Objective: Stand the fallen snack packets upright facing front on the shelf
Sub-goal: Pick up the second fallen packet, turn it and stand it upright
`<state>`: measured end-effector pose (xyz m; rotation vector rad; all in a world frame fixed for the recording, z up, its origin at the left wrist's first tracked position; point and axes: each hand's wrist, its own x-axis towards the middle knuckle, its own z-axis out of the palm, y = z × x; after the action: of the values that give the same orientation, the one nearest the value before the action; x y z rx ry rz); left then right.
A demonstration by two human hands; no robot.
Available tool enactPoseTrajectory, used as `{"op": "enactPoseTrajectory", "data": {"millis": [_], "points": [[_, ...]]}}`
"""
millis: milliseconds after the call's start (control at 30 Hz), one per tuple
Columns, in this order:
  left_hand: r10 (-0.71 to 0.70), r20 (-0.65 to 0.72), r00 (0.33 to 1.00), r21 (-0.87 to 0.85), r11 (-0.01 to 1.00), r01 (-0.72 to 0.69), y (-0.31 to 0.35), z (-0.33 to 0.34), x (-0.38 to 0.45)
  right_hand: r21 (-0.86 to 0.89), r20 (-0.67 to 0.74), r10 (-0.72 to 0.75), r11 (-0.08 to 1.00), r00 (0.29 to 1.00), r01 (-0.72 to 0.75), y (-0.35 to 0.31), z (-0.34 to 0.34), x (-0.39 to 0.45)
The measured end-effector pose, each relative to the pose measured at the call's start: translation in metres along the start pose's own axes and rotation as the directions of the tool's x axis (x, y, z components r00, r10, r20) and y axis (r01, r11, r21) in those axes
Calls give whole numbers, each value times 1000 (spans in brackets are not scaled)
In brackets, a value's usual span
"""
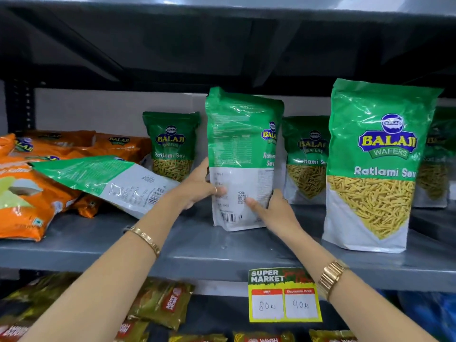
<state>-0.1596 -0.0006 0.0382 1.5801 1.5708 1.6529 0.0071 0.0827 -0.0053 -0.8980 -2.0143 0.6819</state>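
A: Holding what, in the centre of the frame?

B: Both hands are gripping 1 green packet [240, 159], standing upright on the grey shelf [209, 250] with its printed back turned to the camera. The left hand [199, 186] is pressing its left edge, thumb on the back panel; the right hand [271, 206] is clasping the lower right edge, fingers curled behind.

A: And the others?

B: Another green packet [106, 181] is lying tilted over orange packets [27, 193] at left; a front-facing one [375, 166] is standing at right.

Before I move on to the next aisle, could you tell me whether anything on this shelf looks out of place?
Yes: one green packet lies fallen on the orange packets at left, and the held packet shows its back.
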Motion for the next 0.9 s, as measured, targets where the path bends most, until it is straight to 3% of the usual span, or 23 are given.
{"op": "enactPoseTrajectory", "data": {"millis": [167, 300, 400, 500, 600, 700, 800, 900], "points": [[-34, -30, 999, 8, 999, 34, 1, 0, 0, -7, -15, -4, 1000, 1000, 4, -5, -3, -6], [-200, -241, 950, -417, 905, 85, 2, 3, -2, 91, -38, 23, 996, 999, -20, -13, -17, -12], [-306, -301, 903, -549, 830, 98, -3, 4, 1, 241, -88, 41, 970, 995, -19, -22, -27, -22], [-317, -266, 910, -520, 843, 142, -12, 16, 3, 314, -1, 26, 949, 1000, -24, -33, -22, -39], [-285, -227, 931, -506, 851, 137, -2, 27, -3, 263, 124, 25, 963, 992, -57, -41, -8, -50], [-296, -213, 931, -530, 836, 144, 4, 33, -9, 242, 145, 61, 966, 988, -95, -42, -1, -44], [-363, -215, 907, -468, 853, 230, 2, 31, -13, 323, 156, 119, 932, 981, -164, -37, 1, -24], [-326, -217, 920, -393, 892, 223, 9, 37, -28, 471, 196, 212, 836, 957, -282, -34, -2, -3]]}}
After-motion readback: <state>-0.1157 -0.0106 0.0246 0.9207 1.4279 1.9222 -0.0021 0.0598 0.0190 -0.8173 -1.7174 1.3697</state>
